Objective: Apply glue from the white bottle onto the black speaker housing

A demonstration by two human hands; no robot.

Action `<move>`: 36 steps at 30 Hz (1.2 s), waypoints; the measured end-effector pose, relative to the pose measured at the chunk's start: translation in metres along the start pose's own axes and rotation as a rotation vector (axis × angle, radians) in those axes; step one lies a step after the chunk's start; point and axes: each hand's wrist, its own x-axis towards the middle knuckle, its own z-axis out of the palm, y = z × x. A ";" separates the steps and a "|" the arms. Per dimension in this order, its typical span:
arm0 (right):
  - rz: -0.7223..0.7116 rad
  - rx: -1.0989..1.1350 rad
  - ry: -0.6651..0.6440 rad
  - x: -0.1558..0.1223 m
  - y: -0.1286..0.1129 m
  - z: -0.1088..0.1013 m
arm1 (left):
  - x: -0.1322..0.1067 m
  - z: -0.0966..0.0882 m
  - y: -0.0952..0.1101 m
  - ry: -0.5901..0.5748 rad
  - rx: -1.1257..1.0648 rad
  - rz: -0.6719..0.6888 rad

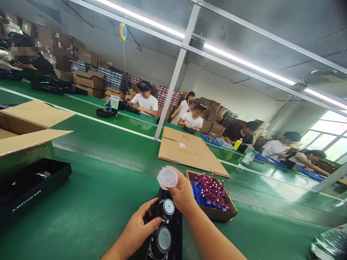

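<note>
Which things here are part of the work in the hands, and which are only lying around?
In use: left hand, right hand, black speaker panel, white bottle.
Lying about: box of blue batteries, flat cardboard, open carton, black tray.

Black speaker panel point(165, 231) flat on green belt, two round drivers up; translucent white bottle point(167, 177) raised above.

Green worktable point(103, 202); white post point(173, 83); ceiling tube lights point(244, 63); windows point(325, 139) right; stacked cartons point(89, 77).
</note>
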 end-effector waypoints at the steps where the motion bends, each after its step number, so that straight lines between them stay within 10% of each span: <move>1: -0.005 -0.005 0.001 0.000 0.000 0.000 | 0.000 0.000 0.000 0.000 -0.006 0.001; 36: -0.003 0.031 0.008 -0.013 0.003 0.002 | 0.004 0.004 0.003 0.146 -0.322 -0.137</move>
